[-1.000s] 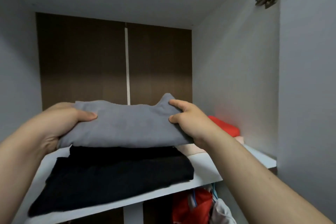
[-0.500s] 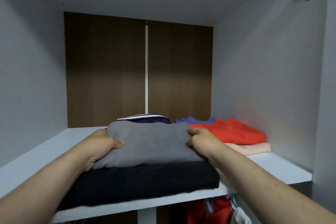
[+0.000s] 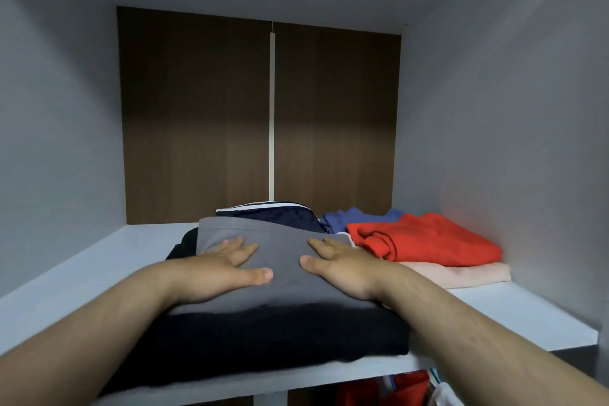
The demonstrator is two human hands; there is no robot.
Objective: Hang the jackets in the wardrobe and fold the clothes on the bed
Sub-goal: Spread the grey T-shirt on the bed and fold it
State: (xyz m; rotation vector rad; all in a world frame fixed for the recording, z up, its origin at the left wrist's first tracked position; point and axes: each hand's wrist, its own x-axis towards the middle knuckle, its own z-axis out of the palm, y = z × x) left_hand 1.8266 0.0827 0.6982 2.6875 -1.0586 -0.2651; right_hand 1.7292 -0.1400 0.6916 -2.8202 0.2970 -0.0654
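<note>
A folded grey garment [image 3: 280, 260] lies on top of a folded black garment [image 3: 263, 336] on the white wardrobe shelf [image 3: 66, 277]. My left hand [image 3: 217, 269] presses flat on the grey garment's left half, fingers straight. On its right half my right hand [image 3: 342, 267] presses flat in the same way. Both forearms reach in from the bottom corners.
Behind the stack lies a navy garment with white stripes [image 3: 273, 212]. To the right sit a blue garment [image 3: 356, 217], a red one [image 3: 425, 239] and a pale pink one [image 3: 461, 273]. Red and white clothes [image 3: 405, 389] hang below the shelf. Grey side walls close in.
My hands carried the grey garment onto the black one, let go of its edges and now lie flat on top. The view has moved closer and higher.
</note>
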